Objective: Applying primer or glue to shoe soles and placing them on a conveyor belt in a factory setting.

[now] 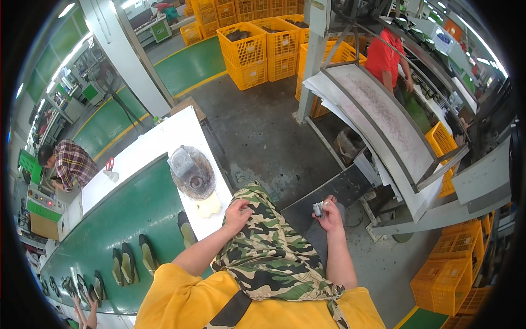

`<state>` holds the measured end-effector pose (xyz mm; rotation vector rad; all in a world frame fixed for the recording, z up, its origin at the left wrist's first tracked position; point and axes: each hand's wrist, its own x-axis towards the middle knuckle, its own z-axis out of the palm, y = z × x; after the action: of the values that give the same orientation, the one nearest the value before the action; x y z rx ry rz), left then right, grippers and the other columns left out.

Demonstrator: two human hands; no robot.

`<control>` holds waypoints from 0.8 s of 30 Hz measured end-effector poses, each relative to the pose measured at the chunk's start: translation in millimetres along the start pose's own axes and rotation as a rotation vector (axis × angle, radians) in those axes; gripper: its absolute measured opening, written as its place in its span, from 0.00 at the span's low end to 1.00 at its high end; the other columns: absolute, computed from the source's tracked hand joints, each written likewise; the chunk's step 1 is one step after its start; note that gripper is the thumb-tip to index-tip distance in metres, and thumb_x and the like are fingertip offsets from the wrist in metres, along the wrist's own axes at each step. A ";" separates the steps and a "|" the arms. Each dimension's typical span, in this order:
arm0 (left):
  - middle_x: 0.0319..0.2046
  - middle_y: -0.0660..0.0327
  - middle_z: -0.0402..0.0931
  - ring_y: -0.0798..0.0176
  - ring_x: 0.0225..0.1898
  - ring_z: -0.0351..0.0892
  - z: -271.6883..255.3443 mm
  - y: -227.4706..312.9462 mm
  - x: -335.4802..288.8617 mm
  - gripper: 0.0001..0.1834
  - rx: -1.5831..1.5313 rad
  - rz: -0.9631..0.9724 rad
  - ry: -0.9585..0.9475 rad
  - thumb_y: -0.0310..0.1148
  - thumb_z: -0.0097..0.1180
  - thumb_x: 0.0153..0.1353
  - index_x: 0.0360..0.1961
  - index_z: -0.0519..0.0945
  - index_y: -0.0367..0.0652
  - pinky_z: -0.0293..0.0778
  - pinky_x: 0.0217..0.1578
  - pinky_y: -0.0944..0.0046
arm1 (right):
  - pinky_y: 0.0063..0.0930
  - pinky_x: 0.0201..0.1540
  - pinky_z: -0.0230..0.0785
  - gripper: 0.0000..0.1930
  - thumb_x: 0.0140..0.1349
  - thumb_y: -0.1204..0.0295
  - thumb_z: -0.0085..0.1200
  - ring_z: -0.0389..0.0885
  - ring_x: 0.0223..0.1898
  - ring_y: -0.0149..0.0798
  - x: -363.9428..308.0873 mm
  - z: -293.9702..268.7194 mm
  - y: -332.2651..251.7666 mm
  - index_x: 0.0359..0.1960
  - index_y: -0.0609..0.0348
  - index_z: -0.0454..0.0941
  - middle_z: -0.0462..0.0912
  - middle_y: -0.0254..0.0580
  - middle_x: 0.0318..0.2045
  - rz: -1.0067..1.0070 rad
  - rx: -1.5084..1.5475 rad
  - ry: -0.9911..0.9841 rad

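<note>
My left hand is over the camouflage apron on my lap, its fingers curled in; whatever they may hold is hidden. Out to the right, my right hand is closed around a small grey-white crumpled wad, too small to tell its kind. Left of my left hand, a pale yellowish pad lies on the white tabletop. Behind the pad is a round, stained tray with a clear plastic container on it.
Several dark shoe uppers stand along a green conveyor belt to the left. A co-worker's hands reach in at lower left. Red scissors lie farther off. A metal rack and yellow crates flank my right.
</note>
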<state>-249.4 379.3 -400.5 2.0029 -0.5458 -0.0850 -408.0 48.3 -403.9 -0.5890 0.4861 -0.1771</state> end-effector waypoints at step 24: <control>0.54 0.36 0.72 0.43 0.56 0.74 -185.8 -151.0 -149.1 0.61 0.230 -1.052 0.182 0.59 0.72 0.35 0.62 0.62 0.26 0.71 0.56 0.56 | 0.41 0.41 0.65 0.06 0.57 0.72 0.55 0.76 0.36 0.44 24.4 -12.5 2.3 0.31 0.53 0.70 0.79 0.42 0.35 0.135 -0.096 -0.141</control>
<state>-277.9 652.2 -465.9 2.2901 0.6809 -0.4864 -392.7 36.9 -423.8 -0.6553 0.3972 0.0166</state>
